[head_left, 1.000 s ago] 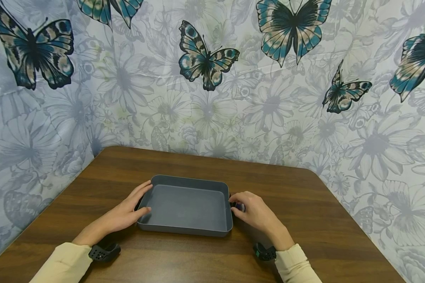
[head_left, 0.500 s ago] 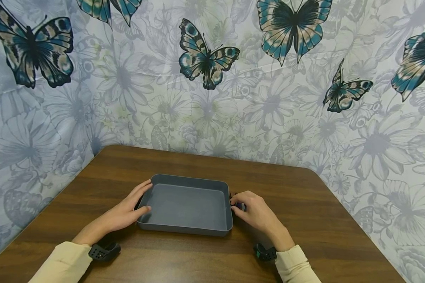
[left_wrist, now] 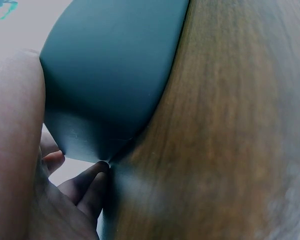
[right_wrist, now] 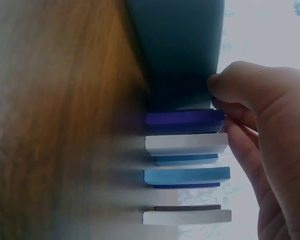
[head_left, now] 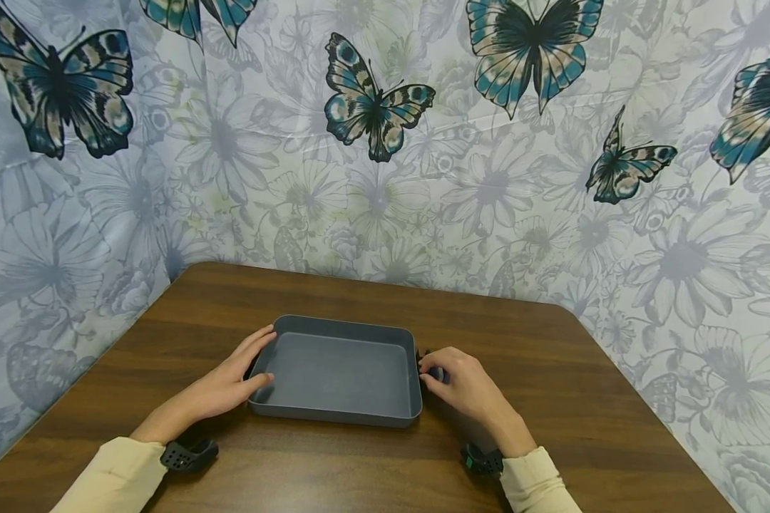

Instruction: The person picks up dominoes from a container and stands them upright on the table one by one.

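Note:
A shallow grey tray (head_left: 336, 420) with rounded corners lies on the wooden table. My left hand (head_left: 221, 388) holds its left end, thumb lying over the rim and fingers along the outer wall. In the left wrist view the fingertips (left_wrist: 97, 175) are at the tray's lower corner. My right hand (head_left: 458, 377) is at the right end, thumb and fingers curled beside the wall. Under it, several thin upright slabs stand in a row, among them a purple slab (right_wrist: 185, 120) and a white slab (right_wrist: 186, 144). I cannot tell whether the right fingers pinch the purple slab.
A blue slab (right_wrist: 187, 176) and another white slab (right_wrist: 186, 217) stand farther along the row. The brown wooden table (head_left: 334, 470) narrows toward a wall covering (head_left: 372, 228) printed with flowers and butterflies. A dark band (head_left: 189, 456) is on the left wrist.
My right hand has shifted very slightly to the right, its fingertips a little farther from the tray's rim. My left hand and the tray stay in place.

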{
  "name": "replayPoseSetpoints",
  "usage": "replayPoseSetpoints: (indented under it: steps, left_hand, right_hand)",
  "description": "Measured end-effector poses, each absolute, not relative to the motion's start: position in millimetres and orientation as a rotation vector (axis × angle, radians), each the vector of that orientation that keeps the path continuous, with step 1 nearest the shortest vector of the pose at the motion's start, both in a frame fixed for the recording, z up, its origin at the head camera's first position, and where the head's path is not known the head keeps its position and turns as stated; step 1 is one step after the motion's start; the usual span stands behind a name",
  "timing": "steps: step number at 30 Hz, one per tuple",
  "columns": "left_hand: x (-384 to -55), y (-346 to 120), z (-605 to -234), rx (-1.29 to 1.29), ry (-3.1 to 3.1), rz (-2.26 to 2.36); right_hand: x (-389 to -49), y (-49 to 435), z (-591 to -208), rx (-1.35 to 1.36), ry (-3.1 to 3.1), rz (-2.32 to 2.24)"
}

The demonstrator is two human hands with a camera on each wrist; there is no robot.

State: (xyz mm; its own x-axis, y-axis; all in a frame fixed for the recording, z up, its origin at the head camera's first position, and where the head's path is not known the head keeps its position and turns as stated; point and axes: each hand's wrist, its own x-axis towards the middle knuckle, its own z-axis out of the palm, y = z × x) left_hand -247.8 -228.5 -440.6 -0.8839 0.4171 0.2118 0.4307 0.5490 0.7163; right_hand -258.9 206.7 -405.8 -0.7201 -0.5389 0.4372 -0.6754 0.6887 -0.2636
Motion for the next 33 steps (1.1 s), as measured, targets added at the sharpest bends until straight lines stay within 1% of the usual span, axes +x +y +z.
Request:
replayPoseSetpoints:
  steps: [12, 22, 33]
  left_hand:
    - [-247.0, -227.9, -438.1, -0.758, -2.746, -1.277]
    - [-248.1, -228.1, -440.3, -0.755, -2.747, -1.280]
    - [-247.4, -229.2, -439.8, -0.771, -2.738, -1.271]
  right_hand:
    - [-258.2, 213.3, -410.5, 0.910, -2.563, 0.616]
    - [-260.1, 210.1, -411.1, 0.951, -2.517, 0.638]
    - [-258.3, 211.6, -409.2, 0.929, -2.551, 0.608]
